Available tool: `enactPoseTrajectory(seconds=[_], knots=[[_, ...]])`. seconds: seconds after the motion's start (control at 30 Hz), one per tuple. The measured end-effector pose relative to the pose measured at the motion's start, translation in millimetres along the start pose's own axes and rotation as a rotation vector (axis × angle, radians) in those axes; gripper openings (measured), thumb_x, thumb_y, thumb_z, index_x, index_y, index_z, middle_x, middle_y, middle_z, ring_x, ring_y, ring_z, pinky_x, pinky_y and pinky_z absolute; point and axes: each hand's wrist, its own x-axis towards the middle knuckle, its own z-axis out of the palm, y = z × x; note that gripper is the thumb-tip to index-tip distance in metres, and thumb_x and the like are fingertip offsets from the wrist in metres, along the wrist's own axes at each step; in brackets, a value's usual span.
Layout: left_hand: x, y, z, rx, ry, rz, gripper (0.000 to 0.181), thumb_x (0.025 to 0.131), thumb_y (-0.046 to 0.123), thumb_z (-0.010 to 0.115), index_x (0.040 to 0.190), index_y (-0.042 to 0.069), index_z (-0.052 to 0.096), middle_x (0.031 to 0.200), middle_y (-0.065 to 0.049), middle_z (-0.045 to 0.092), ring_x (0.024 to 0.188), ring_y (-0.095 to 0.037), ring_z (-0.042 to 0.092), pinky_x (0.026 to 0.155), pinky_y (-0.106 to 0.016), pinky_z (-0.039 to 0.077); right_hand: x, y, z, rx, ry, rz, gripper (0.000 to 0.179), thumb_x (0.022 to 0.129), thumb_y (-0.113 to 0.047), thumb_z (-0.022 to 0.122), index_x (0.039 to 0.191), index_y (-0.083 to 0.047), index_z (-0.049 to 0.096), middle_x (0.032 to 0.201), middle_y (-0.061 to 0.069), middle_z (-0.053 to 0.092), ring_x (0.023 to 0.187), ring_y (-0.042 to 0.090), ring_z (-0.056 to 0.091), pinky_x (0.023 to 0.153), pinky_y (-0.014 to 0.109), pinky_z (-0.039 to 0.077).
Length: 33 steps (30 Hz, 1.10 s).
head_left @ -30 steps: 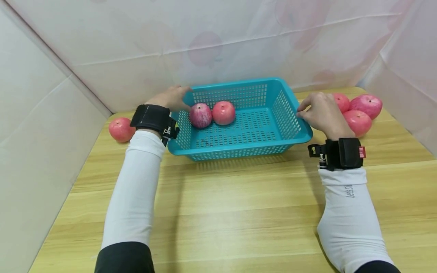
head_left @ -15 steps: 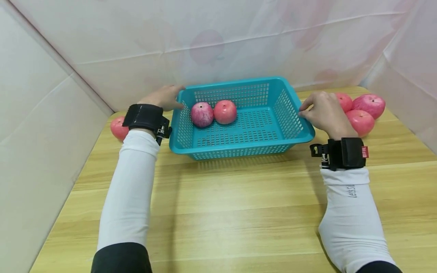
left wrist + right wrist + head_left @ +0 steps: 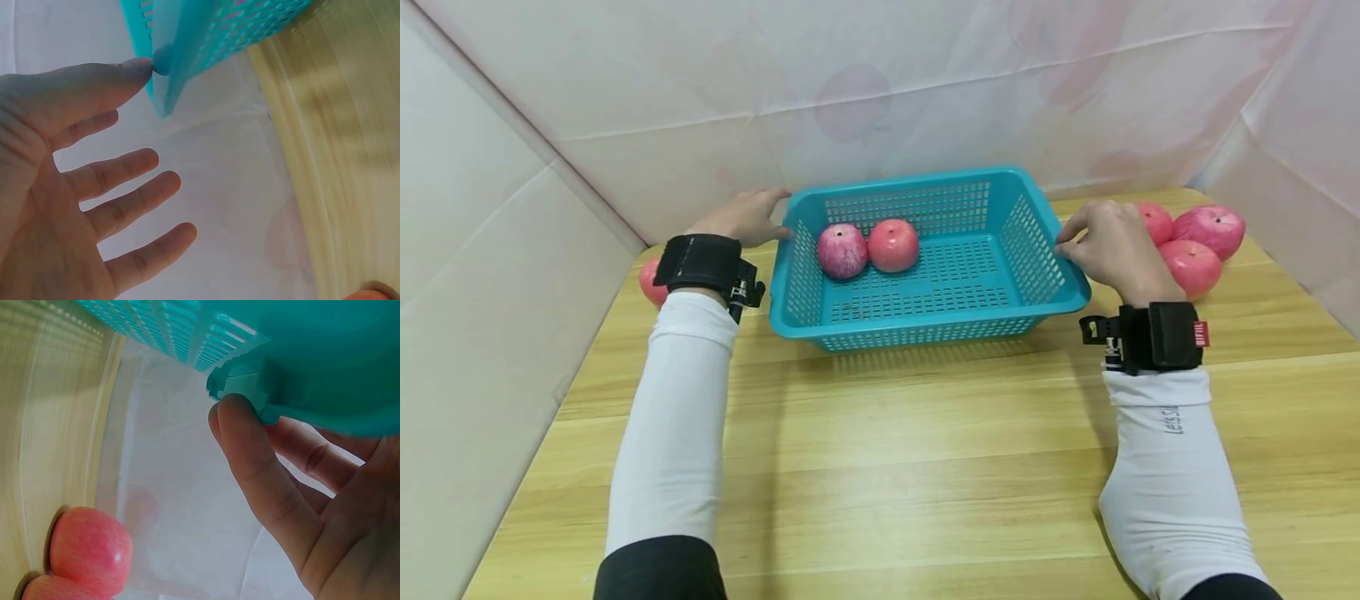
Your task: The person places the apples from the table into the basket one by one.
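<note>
A turquoise plastic basket (image 3: 910, 321) with perforated sides stands at the back of the table. Inside, on its left half, two apples sit side by side: a darker striped apple (image 3: 842, 251) and a pinker apple (image 3: 892, 245). My left hand (image 3: 741, 218) is at the basket's left end with its fingers spread. In the left wrist view its thumb (image 3: 134, 67) appears to touch the basket rim (image 3: 170, 81), while the other fingers hold nothing. At the right end, my right hand (image 3: 1116, 250) pinches the rim; the right wrist view shows fingers (image 3: 247, 450) at the rim.
Three apples cluster right of my right hand: a rear apple (image 3: 1154, 222), a striped apple (image 3: 1210, 231) and a front apple (image 3: 1192, 268). Another apple (image 3: 651, 282) is partly hidden behind my left wrist. Cloth-covered walls (image 3: 700, 67) border the wooden table (image 3: 910, 467).
My left hand has moved left, from over the basket's left rim to just outside it, covering more of the left apple. My right hand stays on the rim.
</note>
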Motion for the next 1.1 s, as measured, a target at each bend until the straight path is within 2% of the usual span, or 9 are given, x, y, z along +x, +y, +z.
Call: enactPoseTrajectory(seconds=[0.2,0.43,0.53,0.7,0.97,1.1], knots=[[-1.7,-7.9,0.9,-0.021,0.008,0.004,0.069,0.105,0.020,0.054,0.160,0.001,0.018,0.161,-0.028,0.023,0.149,-0.046,0.017,0.117,-0.064,0.018,-0.3,1,0,0.004,-0.011,0.013,0.021,0.093,-0.001,0.067,0.104,0.016,0.071,0.115,0.037,0.062,0.098,0.051,0.055,0.059,0.036,0.046],[-4.8,-16.6,0.8,-0.028,-0.011,0.002,0.067,0.106,0.020,0.050,0.160,-0.001,0.016,0.161,-0.030,0.022,0.149,-0.047,0.017,0.118,-0.063,0.017,0.1,0,-1,0.012,-0.016,0.014,0.020,0.093,-0.001,0.068,0.104,0.015,0.072,0.115,0.037,0.062,0.095,0.050,0.058,0.055,0.031,0.046],[-5.0,-19.6,1.2,-0.025,-0.009,0.009,0.068,0.105,0.019,0.052,0.159,-0.002,0.017,0.160,-0.031,0.023,0.148,-0.048,0.018,0.117,-0.063,0.018,-0.2,1,-1,0.012,-0.019,0.017,0.021,0.093,-0.001,0.067,0.104,0.016,0.071,0.115,0.037,0.062,0.097,0.051,0.056,0.057,0.032,0.046],[-8.3,-26.9,1.4,-0.038,-0.027,-0.015,0.071,0.104,0.017,0.054,0.160,-0.002,0.015,0.161,-0.032,0.019,0.147,-0.051,0.017,0.116,-0.066,0.019,0.0,2,-1,0.010,-0.015,0.011,0.021,0.093,-0.002,0.068,0.104,0.015,0.072,0.115,0.037,0.063,0.098,0.050,0.055,0.059,0.036,0.045],[-17.6,-41.3,3.0,-0.036,-0.059,-0.045,0.072,0.105,0.020,0.052,0.160,-0.002,0.011,0.161,-0.033,0.015,0.147,-0.053,0.013,0.114,-0.070,0.017,1.1,1,-1,0.025,-0.008,0.011,0.019,0.092,0.000,0.068,0.103,0.016,0.072,0.114,0.038,0.063,0.094,0.050,0.059,0.053,0.028,0.046],[-19.1,-47.4,4.3,-0.018,-0.070,-0.062,0.072,0.105,0.020,0.053,0.160,-0.002,0.011,0.159,-0.036,0.015,0.146,-0.054,0.013,0.112,-0.072,0.018,1.1,2,-1,0.023,-0.011,0.014,0.020,0.092,0.000,0.068,0.103,0.016,0.072,0.115,0.038,0.063,0.096,0.051,0.058,0.054,0.030,0.046]])
